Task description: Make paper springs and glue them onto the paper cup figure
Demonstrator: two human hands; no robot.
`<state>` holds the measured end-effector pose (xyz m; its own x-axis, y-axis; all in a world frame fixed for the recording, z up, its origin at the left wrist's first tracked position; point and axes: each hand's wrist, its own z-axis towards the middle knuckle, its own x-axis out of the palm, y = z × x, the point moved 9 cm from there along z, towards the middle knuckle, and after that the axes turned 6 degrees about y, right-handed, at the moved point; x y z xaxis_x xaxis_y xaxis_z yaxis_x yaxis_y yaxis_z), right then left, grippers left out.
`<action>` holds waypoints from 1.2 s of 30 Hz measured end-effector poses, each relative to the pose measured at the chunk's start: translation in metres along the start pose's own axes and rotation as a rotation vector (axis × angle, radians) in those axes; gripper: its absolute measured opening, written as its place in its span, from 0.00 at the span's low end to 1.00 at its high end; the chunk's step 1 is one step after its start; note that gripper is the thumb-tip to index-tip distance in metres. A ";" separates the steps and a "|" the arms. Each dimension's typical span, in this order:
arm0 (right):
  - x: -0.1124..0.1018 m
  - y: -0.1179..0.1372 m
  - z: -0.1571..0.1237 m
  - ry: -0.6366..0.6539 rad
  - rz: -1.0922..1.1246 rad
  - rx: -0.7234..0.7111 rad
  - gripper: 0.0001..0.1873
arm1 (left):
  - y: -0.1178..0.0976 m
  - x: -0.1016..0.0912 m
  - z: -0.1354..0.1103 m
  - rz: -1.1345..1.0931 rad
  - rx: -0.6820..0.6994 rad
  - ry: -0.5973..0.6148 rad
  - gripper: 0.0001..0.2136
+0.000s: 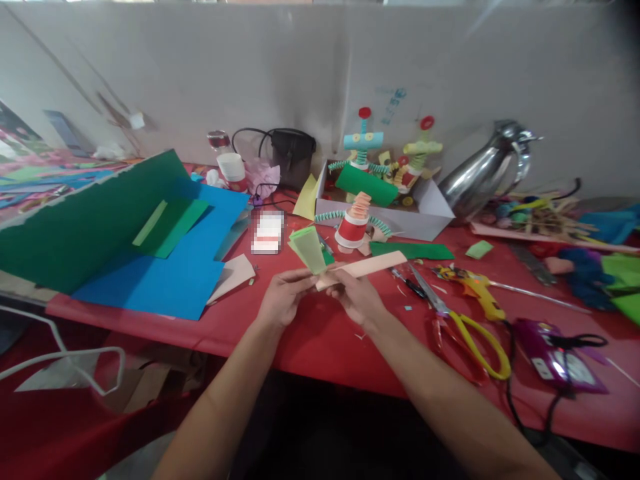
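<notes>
Peach paper strip [380,264] pinched in right hand [357,298], long axis running rightward, slightly away; left hand [281,298] pinches light-green folded paper [308,249] near its base.

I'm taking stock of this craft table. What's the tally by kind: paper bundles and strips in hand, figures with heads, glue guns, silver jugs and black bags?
Held light-green paper bundle: 1
Held peach strip: 1
Figures with heads, blue-headed figure and yellowish-headed figure: 2
Glue gun: 1
Silver jug: 1
Black bag: 1
Total: 7
</notes>
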<state>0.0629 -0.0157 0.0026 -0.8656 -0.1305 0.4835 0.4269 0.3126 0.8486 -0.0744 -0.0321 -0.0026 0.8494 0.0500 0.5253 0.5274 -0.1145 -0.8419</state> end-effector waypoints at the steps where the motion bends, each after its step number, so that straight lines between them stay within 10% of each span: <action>1: -0.001 -0.002 0.000 0.004 0.015 0.019 0.08 | 0.000 0.000 0.000 -0.003 0.001 0.003 0.09; 11: 0.013 0.002 -0.008 0.118 0.050 0.089 0.09 | -0.014 0.024 -0.007 0.048 0.053 0.258 0.04; 24: 0.013 0.007 -0.002 0.204 0.027 0.002 0.12 | -0.032 0.027 -0.014 0.281 0.273 0.227 0.03; 36: 0.025 0.023 -0.015 0.423 -0.058 -0.011 0.20 | -0.030 0.031 -0.016 0.145 0.202 0.315 0.15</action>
<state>0.0545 -0.0257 0.0372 -0.7053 -0.5227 0.4789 0.3856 0.2839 0.8779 -0.0644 -0.0431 0.0413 0.8848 -0.2626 0.3849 0.4219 0.1010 -0.9010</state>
